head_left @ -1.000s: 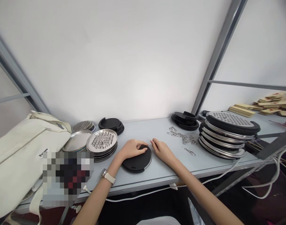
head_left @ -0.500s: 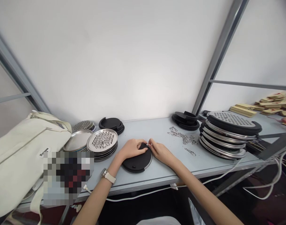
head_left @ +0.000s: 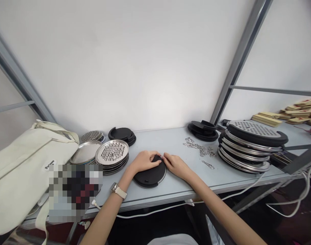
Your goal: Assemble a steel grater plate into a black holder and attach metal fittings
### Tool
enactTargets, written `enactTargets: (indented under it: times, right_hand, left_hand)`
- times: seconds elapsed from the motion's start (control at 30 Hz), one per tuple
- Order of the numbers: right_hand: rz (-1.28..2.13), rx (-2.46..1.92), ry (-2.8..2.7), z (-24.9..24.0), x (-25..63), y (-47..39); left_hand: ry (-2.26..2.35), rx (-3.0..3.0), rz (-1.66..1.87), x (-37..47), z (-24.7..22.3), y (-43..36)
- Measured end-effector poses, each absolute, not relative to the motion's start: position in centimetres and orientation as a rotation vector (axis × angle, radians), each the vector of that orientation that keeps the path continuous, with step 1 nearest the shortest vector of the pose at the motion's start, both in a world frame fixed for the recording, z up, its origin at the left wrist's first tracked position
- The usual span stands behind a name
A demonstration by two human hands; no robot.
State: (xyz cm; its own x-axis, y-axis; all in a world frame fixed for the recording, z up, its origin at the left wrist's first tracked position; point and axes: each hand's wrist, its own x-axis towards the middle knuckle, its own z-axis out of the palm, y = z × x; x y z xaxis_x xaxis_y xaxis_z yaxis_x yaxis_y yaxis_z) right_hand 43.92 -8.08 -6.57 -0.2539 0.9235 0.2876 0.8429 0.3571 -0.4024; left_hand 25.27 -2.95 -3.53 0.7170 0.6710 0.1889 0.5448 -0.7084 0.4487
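A round black plastic holder (head_left: 148,175) with a thin metal rim at its right lies flat on the table near the front edge. My left hand (head_left: 146,161) is closed on its far side, thumb across the top and fingers over the back edge. At the holder's upper right edge, my right hand (head_left: 176,165) has thumb and forefinger pinched together; what lies between them is too small and hidden to tell. Several metal snap hooks (head_left: 200,148) are scattered right of my right hand, one snap hook (head_left: 208,165) apart from the others.
Round grater plates (head_left: 112,153) stand stacked at left, beside plain metal discs (head_left: 86,152) and black holders (head_left: 121,134). More black holders (head_left: 202,130) sit at the back right. A tall stack of graters (head_left: 249,146) stands further right. A cream bag (head_left: 30,170) covers the left end; a white cable (head_left: 170,207) hangs along the front.
My right fingertips have closed in a little at the holder's edge, hiding the small bright spot that showed there. The left hand keeps its hold, and the view has shifted slightly.
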Motion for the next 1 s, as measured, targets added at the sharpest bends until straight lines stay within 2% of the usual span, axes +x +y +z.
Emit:
enactTargets:
  times: [0.17,0.5,0.67,1.0]
  right_hand:
    - [0.313,-1.483,-2.053,-6.3,43.7,-8.3]
    - [0.227,-1.312,-1.73,-5.1,43.9,-8.4]
    - [0.405,-1.347,-1.819,-5.3,43.9,-8.4]
    - [0.47,-1.424,-1.963,-6.8,44.2,-7.8]
  left_hand:
    - [0.94,2.539,0.495,25.3,-3.6,-2.9]
    - [0.926,2.566,0.503,25.2,-3.7,-2.9]
    - [0.946,2.556,0.483,25.3,-3.6,-3.0]
    - [0.973,2.543,0.472,25.3,-3.4,-3.1]
